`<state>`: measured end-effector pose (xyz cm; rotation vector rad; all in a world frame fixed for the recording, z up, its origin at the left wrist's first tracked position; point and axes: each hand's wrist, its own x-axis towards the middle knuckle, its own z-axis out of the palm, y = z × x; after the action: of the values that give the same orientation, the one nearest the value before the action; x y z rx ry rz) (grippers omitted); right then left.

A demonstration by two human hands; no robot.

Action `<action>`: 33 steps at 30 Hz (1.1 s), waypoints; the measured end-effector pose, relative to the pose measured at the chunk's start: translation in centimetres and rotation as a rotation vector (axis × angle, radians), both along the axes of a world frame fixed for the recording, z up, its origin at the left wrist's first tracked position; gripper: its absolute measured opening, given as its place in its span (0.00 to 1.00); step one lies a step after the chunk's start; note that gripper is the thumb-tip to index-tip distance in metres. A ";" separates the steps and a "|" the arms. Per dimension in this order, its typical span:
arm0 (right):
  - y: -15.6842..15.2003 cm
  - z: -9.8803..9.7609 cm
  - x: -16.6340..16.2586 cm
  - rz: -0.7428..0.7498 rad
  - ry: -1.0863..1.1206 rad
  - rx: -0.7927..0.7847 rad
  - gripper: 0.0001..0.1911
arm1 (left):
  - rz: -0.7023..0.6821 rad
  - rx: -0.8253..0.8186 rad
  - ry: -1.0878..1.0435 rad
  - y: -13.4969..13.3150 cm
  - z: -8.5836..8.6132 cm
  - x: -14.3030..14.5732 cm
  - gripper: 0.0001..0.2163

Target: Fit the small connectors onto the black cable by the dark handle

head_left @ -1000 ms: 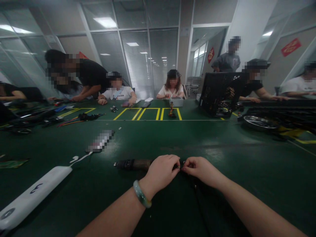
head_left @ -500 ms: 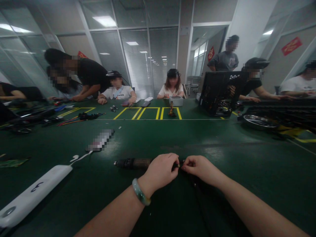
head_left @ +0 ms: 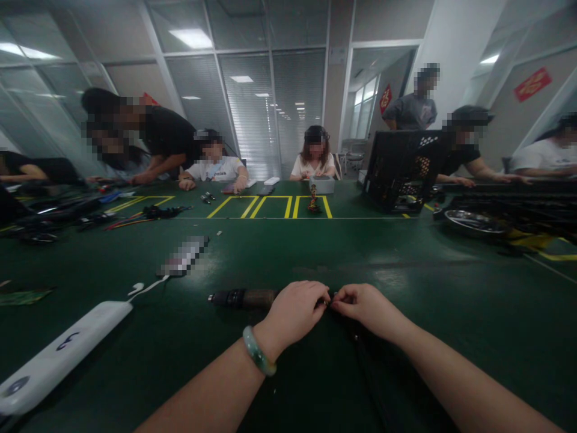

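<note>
Left hand (head_left: 297,308) (screwdriver (head_left: 252,299) beside) — narrow gap — right hand (head_left: 367,307).

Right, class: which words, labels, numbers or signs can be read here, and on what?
"3", on its side: white device
"福": red wall sign at right
"福": red doorway sign
Too blurred: lettering on the white T-shirt; round mark on the device
None readable: dark tool
</note>
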<state>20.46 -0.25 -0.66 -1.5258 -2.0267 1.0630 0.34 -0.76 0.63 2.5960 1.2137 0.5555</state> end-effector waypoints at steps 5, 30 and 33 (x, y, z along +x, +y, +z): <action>0.0 0.2 0.1 0.014 -0.004 -0.005 0.11 | 0.073 -0.016 -0.023 -0.2 -0.1 -0.2 0.09; 0.0 0.3 0.1 0.015 -0.008 -0.028 0.12 | 0.000 0.030 -0.006 -0.1 -0.2 -0.2 0.03; 0.0 0.4 0.1 0.002 0.004 -0.040 0.12 | 0.021 0.023 -0.014 -0.2 -0.1 -0.2 0.06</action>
<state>20.60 -0.26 -0.23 -1.5404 -2.0166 1.1127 0.14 -0.92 0.52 2.5964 1.2395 0.5935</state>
